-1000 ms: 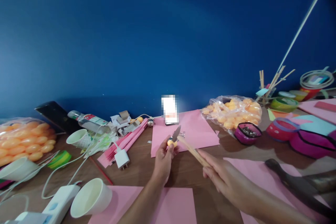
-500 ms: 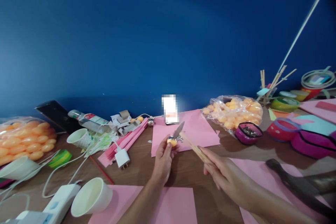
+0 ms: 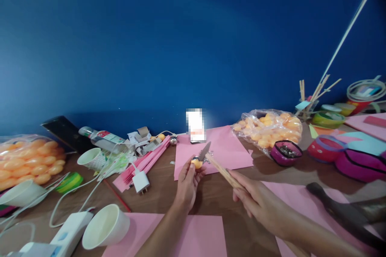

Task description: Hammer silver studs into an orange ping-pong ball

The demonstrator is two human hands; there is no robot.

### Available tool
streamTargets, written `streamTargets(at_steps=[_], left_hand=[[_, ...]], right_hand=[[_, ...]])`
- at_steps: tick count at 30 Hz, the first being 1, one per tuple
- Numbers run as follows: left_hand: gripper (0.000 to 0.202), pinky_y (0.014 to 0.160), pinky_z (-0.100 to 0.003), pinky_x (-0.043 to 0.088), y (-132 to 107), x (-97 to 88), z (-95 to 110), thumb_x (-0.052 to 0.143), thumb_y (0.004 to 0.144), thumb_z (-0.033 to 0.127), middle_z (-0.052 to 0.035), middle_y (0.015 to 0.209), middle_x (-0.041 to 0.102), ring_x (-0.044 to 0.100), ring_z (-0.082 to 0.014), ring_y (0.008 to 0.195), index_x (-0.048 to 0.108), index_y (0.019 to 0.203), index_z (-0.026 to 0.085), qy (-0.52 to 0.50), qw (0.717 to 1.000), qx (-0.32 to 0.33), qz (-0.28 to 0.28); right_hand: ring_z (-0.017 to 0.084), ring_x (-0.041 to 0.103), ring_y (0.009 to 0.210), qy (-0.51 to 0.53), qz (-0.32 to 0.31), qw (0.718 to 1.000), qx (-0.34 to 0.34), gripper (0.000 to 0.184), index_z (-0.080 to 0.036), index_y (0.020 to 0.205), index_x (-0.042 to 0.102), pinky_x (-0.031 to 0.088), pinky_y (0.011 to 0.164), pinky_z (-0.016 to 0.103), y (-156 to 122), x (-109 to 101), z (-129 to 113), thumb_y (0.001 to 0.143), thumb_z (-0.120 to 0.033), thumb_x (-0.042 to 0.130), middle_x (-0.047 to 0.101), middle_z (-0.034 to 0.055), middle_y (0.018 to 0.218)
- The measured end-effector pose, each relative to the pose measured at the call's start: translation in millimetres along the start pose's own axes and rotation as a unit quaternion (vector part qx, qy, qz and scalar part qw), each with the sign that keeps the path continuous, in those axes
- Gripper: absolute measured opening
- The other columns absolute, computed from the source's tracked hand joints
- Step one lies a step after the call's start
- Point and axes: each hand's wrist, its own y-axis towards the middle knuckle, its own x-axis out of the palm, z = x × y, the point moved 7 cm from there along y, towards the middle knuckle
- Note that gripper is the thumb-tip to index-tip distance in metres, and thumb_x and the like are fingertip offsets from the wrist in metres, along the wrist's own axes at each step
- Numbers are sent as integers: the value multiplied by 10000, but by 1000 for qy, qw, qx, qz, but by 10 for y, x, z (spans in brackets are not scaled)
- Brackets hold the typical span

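My left hand (image 3: 189,178) is closed around a small orange ball (image 3: 196,163), fingertips on its sides. Silvery bits sit at the ball's top. Just beyond it is a dark, pointed, blade-like shape (image 3: 204,151); I cannot tell what holds it. My right hand (image 3: 251,194) grips a long pale wooden stick (image 3: 222,170), its far tip close to the ball and the silvery bits; whether it touches is too small to tell. Behind both hands lies a pink paper sheet (image 3: 223,140) on the brown table (image 3: 163,196).
Bagged orange balls (image 3: 271,126) stand right, beside a purple case of small metal pieces (image 3: 286,151). A dark-headed hammer (image 3: 325,202) lies nearer. On the left are a paper cup (image 3: 106,227), a power strip (image 3: 70,231), a white charger (image 3: 140,180) and cables.
The ball, left hand and dark pointed shape have shifted very slightly. The stick's tip has moved a little lower. Both hands keep their grips.
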Motion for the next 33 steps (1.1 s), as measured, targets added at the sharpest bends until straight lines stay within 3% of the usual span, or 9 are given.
streamTargets(at_steps=[7, 17, 22, 29, 33], left_hand=[[491, 714, -242, 471, -5, -27, -7, 640, 682, 289, -47, 917, 606, 594, -112, 746, 490, 1141, 197, 61, 998, 3, 24], [446, 791, -266, 453, -8, 26, 23, 574, 743, 261, -36, 956, 590, 591, -111, 800, 454, 1172, 236, -2, 1000, -8, -10], [407, 788, -258, 439, 12, 41, 30, 608, 715, 254, -74, 1063, 555, 563, -111, 828, 511, 1106, 197, 60, 998, 21, -14], [371, 662, -213, 444, 49, -28, -23, 642, 680, 270, -36, 895, 598, 561, -87, 702, 541, 1028, 192, 93, 995, 17, 11], [391, 736, -246, 444, 41, -11, -4, 618, 704, 284, -26, 923, 594, 578, -97, 748, 520, 1078, 224, 48, 999, 26, 0]], right_hand=[[74, 458, 466, 6, 17, 1000, 3, 430, -260, 1304, 294, 393, 476, 202, -2, -57, -28, 879, -322, 285, 549, -13, 741], [67, 466, 461, 8, 14, 1000, 8, 430, -264, 1310, 280, 392, 472, 205, -2, -67, -4, 883, -312, 290, 553, -13, 756], [72, 474, 470, 8, 9, 1000, 6, 424, -253, 1304, 300, 402, 486, 209, -3, -43, -26, 885, -311, 283, 556, -8, 745], [68, 469, 474, 9, -6, 1000, -3, 417, -277, 1301, 297, 392, 479, 197, 8, 7, -107, 885, -308, 287, 564, -17, 745], [65, 464, 465, 12, 9, 1000, 3, 418, -274, 1303, 284, 392, 479, 204, 5, -31, -85, 889, -327, 285, 558, -15, 764]])
